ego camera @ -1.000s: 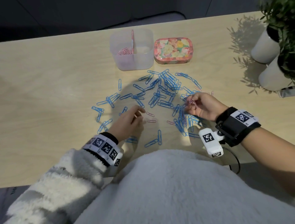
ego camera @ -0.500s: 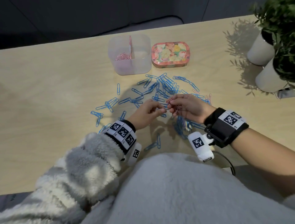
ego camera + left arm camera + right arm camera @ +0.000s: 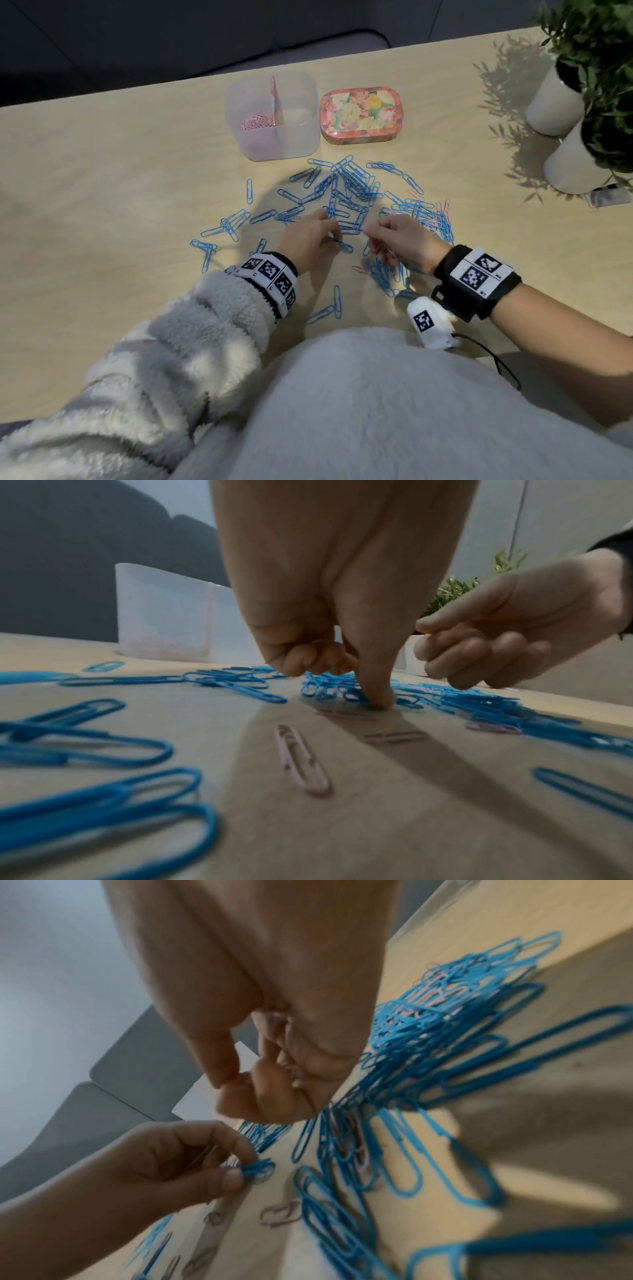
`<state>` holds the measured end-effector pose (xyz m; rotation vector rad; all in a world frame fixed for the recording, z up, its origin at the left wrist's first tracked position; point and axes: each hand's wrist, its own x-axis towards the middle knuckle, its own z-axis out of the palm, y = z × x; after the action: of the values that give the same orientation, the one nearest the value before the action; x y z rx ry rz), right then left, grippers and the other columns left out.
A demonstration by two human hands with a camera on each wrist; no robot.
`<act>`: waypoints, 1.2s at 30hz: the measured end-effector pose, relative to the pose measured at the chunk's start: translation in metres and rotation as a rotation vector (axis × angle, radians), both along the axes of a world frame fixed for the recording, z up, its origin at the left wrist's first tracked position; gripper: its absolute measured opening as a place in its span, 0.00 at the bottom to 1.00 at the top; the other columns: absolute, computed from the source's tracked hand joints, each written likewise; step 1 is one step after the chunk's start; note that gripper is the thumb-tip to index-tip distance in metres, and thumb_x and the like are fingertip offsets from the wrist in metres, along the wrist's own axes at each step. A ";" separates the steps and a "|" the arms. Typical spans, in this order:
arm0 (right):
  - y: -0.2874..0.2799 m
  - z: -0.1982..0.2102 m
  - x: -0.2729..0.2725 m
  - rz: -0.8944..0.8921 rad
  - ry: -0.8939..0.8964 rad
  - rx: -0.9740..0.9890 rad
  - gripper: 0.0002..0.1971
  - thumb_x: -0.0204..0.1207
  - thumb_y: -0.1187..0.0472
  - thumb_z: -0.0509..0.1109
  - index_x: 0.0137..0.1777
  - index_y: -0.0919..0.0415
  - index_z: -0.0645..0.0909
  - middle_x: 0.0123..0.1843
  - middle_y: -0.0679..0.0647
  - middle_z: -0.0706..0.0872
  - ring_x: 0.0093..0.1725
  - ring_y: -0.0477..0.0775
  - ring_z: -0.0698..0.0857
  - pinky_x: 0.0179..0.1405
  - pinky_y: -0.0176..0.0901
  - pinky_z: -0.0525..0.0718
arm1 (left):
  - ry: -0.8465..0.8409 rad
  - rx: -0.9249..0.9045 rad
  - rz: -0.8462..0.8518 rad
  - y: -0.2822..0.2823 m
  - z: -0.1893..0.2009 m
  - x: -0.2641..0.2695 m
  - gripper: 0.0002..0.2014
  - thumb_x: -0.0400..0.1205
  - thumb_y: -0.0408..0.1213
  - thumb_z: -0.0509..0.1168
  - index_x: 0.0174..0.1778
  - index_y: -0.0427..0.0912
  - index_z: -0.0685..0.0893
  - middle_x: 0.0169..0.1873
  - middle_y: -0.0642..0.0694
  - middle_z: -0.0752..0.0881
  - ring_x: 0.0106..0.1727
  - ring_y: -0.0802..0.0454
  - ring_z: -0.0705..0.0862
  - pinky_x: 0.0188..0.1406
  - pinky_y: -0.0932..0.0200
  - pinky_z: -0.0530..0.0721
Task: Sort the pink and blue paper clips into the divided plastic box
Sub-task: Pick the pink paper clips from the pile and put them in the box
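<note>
Across my wooden table [image 3: 102, 178] I see a flowery tin [image 3: 360, 114], and off to my right stand two white pots [image 3: 561, 137] holding leafy green plants [image 3: 596, 51].

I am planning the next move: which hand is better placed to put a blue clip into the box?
Left, probably. The left hand already pinches a blue clip, and the box stands almost straight ahead of it. The right hand is farther to the side, with curled fingers.
</note>
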<state>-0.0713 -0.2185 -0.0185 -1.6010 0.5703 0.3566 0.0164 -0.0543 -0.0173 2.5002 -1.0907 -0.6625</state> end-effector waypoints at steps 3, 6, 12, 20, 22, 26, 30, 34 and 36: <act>0.002 -0.003 -0.003 0.111 -0.072 -0.168 0.19 0.74 0.59 0.73 0.24 0.57 0.71 0.16 0.46 0.74 0.15 0.40 0.70 0.15 0.32 0.69 | 0.020 -0.043 0.053 0.005 0.000 0.001 0.09 0.78 0.38 0.67 0.51 0.40 0.87 0.49 0.39 0.78 0.49 0.43 0.81 0.45 0.52 0.78; 0.007 -0.008 -0.006 0.359 -0.153 -0.508 0.12 0.67 0.55 0.78 0.30 0.55 0.77 0.28 0.45 0.80 0.30 0.44 0.79 0.33 0.40 0.76 | 0.089 -0.148 0.162 0.011 0.000 0.005 0.07 0.75 0.39 0.71 0.45 0.40 0.89 0.42 0.44 0.78 0.42 0.51 0.78 0.44 0.55 0.77; 0.016 -0.001 -0.008 0.636 -0.070 -0.893 0.08 0.72 0.51 0.71 0.45 0.55 0.82 0.45 0.51 0.87 0.49 0.54 0.82 0.40 0.40 0.68 | 0.375 -0.339 0.427 0.023 0.004 0.012 0.05 0.76 0.37 0.71 0.41 0.39 0.90 0.30 0.50 0.85 0.22 0.68 0.74 0.29 0.75 0.70; -0.003 0.016 0.015 0.388 -0.046 -0.288 0.06 0.77 0.71 0.60 0.46 0.60 0.74 0.28 0.51 0.81 0.22 0.45 0.78 0.22 0.35 0.73 | 0.398 -0.434 0.408 0.030 0.017 0.022 0.09 0.81 0.36 0.64 0.35 0.50 0.83 0.27 0.58 0.88 0.35 0.47 0.78 0.38 0.54 0.76; -0.006 0.024 0.023 0.306 -0.008 -0.136 0.11 0.77 0.74 0.55 0.47 0.60 0.76 0.26 0.52 0.81 0.17 0.43 0.76 0.15 0.31 0.68 | 0.353 -0.436 0.385 0.028 0.023 0.022 0.08 0.82 0.36 0.63 0.37 0.48 0.82 0.33 0.54 0.89 0.35 0.41 0.81 0.38 0.52 0.78; 0.000 0.033 0.037 0.231 -0.065 -0.138 0.12 0.78 0.67 0.57 0.38 0.61 0.81 0.24 0.49 0.71 0.18 0.43 0.64 0.19 0.33 0.59 | 0.366 -0.557 0.455 0.021 0.040 0.022 0.07 0.84 0.33 0.60 0.45 0.34 0.80 0.40 0.39 0.90 0.27 0.61 0.83 0.30 0.70 0.76; 0.027 0.033 0.044 0.283 -0.233 -0.255 0.08 0.76 0.56 0.70 0.48 0.61 0.82 0.13 0.42 0.69 0.14 0.41 0.64 0.17 0.28 0.60 | 0.486 -0.667 0.539 0.020 0.048 0.022 0.06 0.83 0.31 0.61 0.45 0.32 0.79 0.42 0.35 0.87 0.18 0.70 0.77 0.22 0.80 0.70; 0.047 0.033 0.051 0.237 -0.313 -0.243 0.09 0.79 0.61 0.67 0.51 0.65 0.85 0.15 0.43 0.66 0.15 0.42 0.64 0.19 0.26 0.61 | 0.530 -0.687 0.613 0.024 0.045 0.025 0.05 0.81 0.35 0.64 0.40 0.42 0.82 0.29 0.52 0.89 0.18 0.65 0.72 0.21 0.72 0.69; 0.049 0.034 0.053 0.245 -0.344 -0.273 0.10 0.80 0.62 0.64 0.48 0.66 0.86 0.20 0.48 0.67 0.16 0.42 0.65 0.19 0.27 0.62 | 0.505 -0.733 0.627 0.025 0.045 0.025 0.06 0.82 0.34 0.63 0.39 0.41 0.82 0.27 0.54 0.88 0.19 0.66 0.76 0.22 0.74 0.71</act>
<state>-0.0185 -0.1693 0.0154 -1.9508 0.1624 0.1815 0.0419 -0.0298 0.0277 1.7354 -0.2464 -0.5237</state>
